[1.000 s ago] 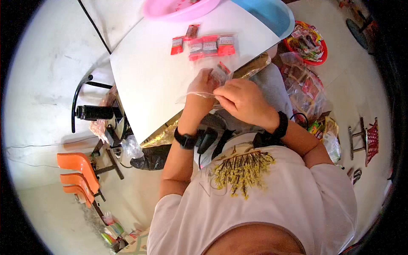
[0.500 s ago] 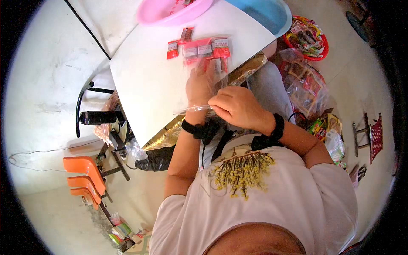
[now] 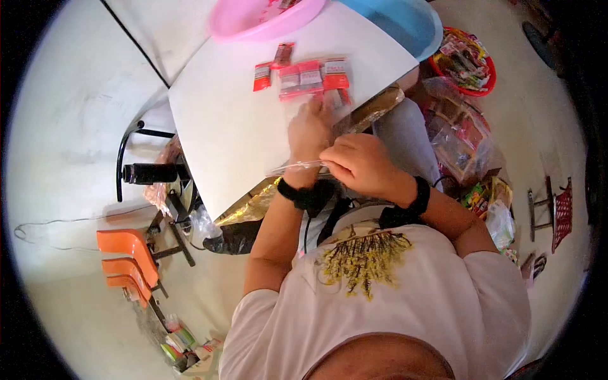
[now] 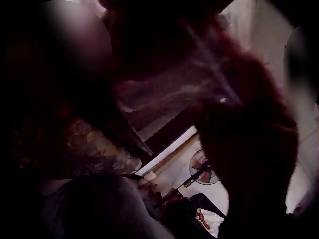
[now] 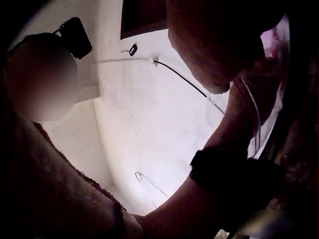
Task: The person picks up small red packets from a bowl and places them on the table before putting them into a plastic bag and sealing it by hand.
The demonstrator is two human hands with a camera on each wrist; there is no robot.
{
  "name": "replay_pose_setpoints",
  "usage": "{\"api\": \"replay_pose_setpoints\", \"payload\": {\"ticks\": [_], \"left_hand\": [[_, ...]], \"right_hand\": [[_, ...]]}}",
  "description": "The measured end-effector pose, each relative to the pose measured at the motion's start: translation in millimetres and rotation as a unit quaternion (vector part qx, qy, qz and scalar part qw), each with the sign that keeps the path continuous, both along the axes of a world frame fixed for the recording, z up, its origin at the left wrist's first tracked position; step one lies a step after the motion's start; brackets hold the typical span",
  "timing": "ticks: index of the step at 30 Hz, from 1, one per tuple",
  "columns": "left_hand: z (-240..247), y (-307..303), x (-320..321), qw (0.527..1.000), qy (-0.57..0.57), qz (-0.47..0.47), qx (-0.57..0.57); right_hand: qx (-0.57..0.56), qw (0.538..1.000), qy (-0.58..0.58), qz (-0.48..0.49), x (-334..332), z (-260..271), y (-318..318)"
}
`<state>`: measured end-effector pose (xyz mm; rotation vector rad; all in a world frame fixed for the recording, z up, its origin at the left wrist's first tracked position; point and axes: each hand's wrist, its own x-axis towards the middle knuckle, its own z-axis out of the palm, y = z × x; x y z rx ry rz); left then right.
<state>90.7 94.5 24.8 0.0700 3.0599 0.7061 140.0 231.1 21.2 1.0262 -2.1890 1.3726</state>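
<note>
My left hand (image 3: 308, 133) reaches wrist-deep inside a clear plastic bag (image 3: 290, 114) on the white table (image 3: 221, 126). Its fingers are blurred and point toward the red packets in the far end of the bag, so I cannot tell how they are bent. Several red packets with white labels (image 3: 310, 77) lie in a row there, and one more red packet (image 3: 339, 97) is beside the left fingertips. With thumb and fingers my right hand (image 3: 361, 163) pinches the bag's open rim, which crosses over the left wrist. Both wrist views are dark.
Two loose red packets (image 3: 262, 76) lie left of the bag. A pink basin (image 3: 266, 28) and a blue basin (image 3: 405, 28) stand at the table's far side. On the floor to the right are a red basket (image 3: 492, 79) of wrappers and a plastic sack (image 3: 459, 136).
My left hand has pushed deeper into the bag, away from my body, and the bag's rim now lies at its wrist. The right hand keeps its pinch and has shifted slightly toward me.
</note>
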Motion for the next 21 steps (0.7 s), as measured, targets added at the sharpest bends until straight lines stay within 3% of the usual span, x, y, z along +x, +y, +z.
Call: {"api": "replay_pose_setpoints", "payload": {"ticks": [1,4,7,10,12,14,16,18,21], "left_hand": [[3,-2,5,0.999,-0.050,0.019,0.002],[12,-25,53,0.968,0.156,-0.195,-0.022],[61,-40,81,0.948,0.009,-0.318,0.007],[89,-72,75,0.939,-0.079,-0.294,0.157],[93,-93,49,0.976,-0.037,-0.131,0.171],[76,-115,0,0.974,-0.014,-0.001,0.224],[44,-140,-54,0.988,0.112,-0.014,0.106],[24,-150,-94,0.986,0.163,-0.030,0.019],[-6,-157,-135,0.984,0.139,0.036,-0.109]], "right_hand": [[-0.003,1.000,-0.001,-0.003,-1,0,2],[-0.023,1.000,0.001,-0.002,-6,3,7],[-0.011,1.000,-0.016,-0.005,-8,4,13],[0.004,1.000,-0.026,0.002,-10,5,16],[0.009,0.999,-0.030,0.011,-10,6,16],[0.016,0.999,-0.037,0.018,-11,7,17],[0.030,0.999,-0.032,0.025,-12,9,19],[0.039,0.998,-0.030,0.026,-13,10,20],[0.039,0.999,-0.025,0.018,-13,6,20]]}}
